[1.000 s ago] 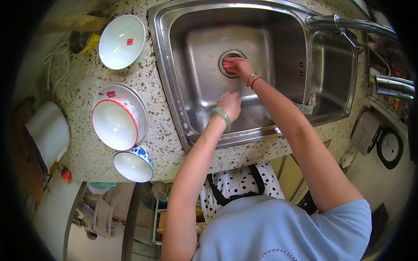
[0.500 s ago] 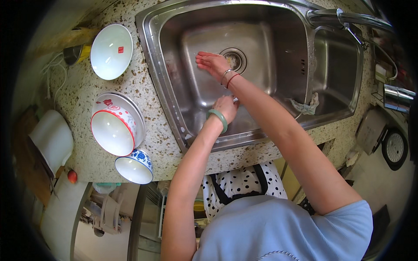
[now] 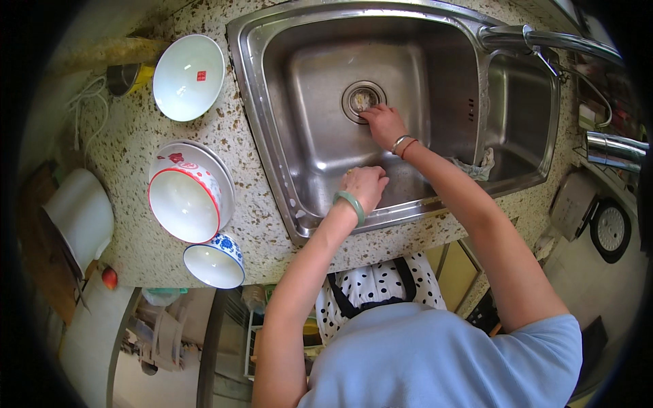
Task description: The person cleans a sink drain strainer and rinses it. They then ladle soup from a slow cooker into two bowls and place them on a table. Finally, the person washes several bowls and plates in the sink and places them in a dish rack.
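Observation:
I stand at a stainless steel sink (image 3: 272,136). My right hand (image 3: 384,126), with thin bracelets at the wrist, reaches into the basin, and its fingertips touch the lower right rim of the round drain strainer (image 3: 360,98). My left hand (image 3: 364,185), with a green bangle on the wrist, is curled into a fist low against the basin's front wall. A small yellowish bit shows at its knuckles; I cannot tell what it is.
On the speckled counter (image 3: 252,224) left of the sink stand a white bowl (image 3: 188,77), a red-rimmed bowl on a plate (image 3: 185,202) and a small blue-and-white bowl (image 3: 214,262). A grey cloth (image 3: 474,166) lies in the sink's right part under the faucet (image 3: 544,37). A white container (image 3: 78,214) is at far left.
My right hand left the drain, swept to the basin's left, and has now come back to the strainer. My left fist stayed at the front wall.

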A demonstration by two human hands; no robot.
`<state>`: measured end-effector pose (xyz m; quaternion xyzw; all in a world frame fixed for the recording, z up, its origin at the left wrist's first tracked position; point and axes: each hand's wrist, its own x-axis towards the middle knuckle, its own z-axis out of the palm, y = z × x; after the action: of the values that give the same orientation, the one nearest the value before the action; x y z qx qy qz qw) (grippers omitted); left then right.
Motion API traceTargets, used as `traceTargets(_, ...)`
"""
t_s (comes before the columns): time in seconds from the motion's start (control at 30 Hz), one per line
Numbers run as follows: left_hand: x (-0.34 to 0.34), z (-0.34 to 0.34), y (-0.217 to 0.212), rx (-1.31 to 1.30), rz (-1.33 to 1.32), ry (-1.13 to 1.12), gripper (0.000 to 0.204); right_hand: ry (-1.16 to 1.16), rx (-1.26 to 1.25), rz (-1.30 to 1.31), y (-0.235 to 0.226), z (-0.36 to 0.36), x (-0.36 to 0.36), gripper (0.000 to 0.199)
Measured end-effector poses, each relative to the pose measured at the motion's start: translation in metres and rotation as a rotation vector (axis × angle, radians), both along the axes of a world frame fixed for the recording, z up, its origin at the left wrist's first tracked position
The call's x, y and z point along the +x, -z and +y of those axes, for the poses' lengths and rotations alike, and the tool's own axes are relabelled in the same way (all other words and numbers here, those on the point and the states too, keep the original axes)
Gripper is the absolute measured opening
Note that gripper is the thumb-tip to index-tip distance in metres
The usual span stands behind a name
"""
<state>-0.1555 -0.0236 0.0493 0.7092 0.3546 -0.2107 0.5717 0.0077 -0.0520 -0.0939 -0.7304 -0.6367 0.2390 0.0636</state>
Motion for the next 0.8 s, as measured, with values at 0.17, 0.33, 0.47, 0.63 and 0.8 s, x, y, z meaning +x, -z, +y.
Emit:
traceTargets(0.17, -0.006, -0.009, 0.004, 0.078, -0.049, -0.049, 0.032, -0.088, -0.192, -0.180, 0.008, 0.014, -0.010, 0.017)
traceTargets(0.33, -0.015, -0.003, 0.003, 0.132, -0.087, -0.093, 0.032, -0.045, -0.151, -0.156, 0.002, 0.014, -0.015, 0.017)
traceTargets(0.47, -0.020, 0.004, -0.005, 0.118, -0.106, -0.146, 0.033, -0.011, -0.001, -0.090, -0.004, 0.010, -0.014, 0.015)
traceTargets(0.63, -0.023, 0.005, 0.002, 0.040, -0.219, -0.310, 0.032, 0.004, 0.209, 0.010, -0.008, 0.005, -0.002, 0.011)
traceTargets(0.8, -0.021, -0.003, 0.018, -0.313, -0.336, -0.619, 0.030, 0.165, 0.382, -0.005, -0.047, 0.005, 0.007, 0.012)
